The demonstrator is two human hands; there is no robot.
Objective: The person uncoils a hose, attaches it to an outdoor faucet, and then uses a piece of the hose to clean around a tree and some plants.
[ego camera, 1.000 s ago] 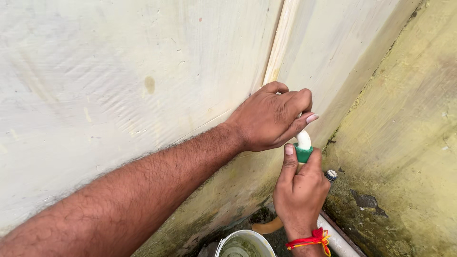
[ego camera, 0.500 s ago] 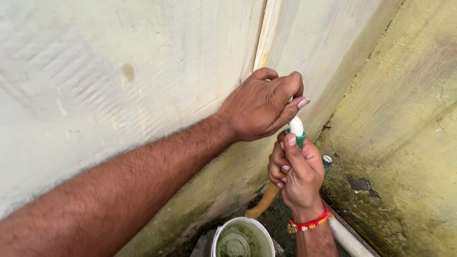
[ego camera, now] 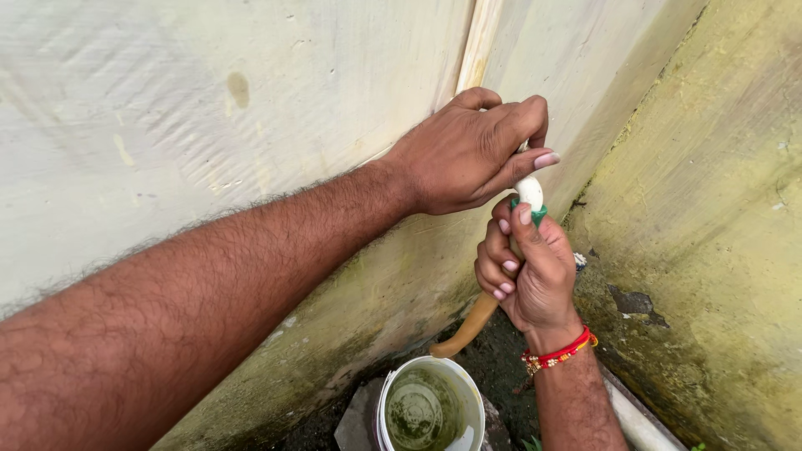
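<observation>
My left hand is closed around a white tap fitting that stands out from a cream wall pipe. Just below it, my right hand grips a yellowish-brown hose whose green end collar sits against the white spout. My right thumb presses on the collar. The hose hangs down to the left below my fist. A red and yellow thread band circles my right wrist.
A white bucket with greenish residue inside stands on the ground below the hose. A white pipe runs along the base of the mossy, stained right wall. The pale left wall is close beside my left arm.
My right hand has turned and shifted its grip, so the knuckles and fingers now face me. Both hands sit higher in view, and more of the hose shows below my fist.
</observation>
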